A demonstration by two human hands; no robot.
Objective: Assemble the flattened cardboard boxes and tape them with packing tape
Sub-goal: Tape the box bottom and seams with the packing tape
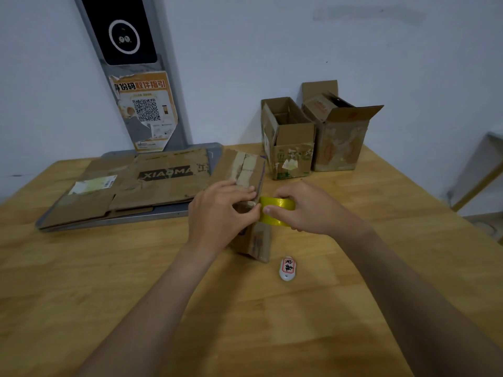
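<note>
Left hand (pixel 220 210): clamped over the cardboard box (pixel 246 170), mid-worktop.
Right hand (pixel 310 210): gripping the yellow tape roll (pixel 277 204), just beside it.

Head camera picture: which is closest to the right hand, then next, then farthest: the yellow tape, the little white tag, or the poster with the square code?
1. Yellow tape: held in the right hand.
2. White tag: on the table, just in front of that hand, toward the person.
3. Poster: far back on the left.

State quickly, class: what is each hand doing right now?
Left hand: grips the cardboard box.
Right hand: grips the yellow tape roll.
</note>
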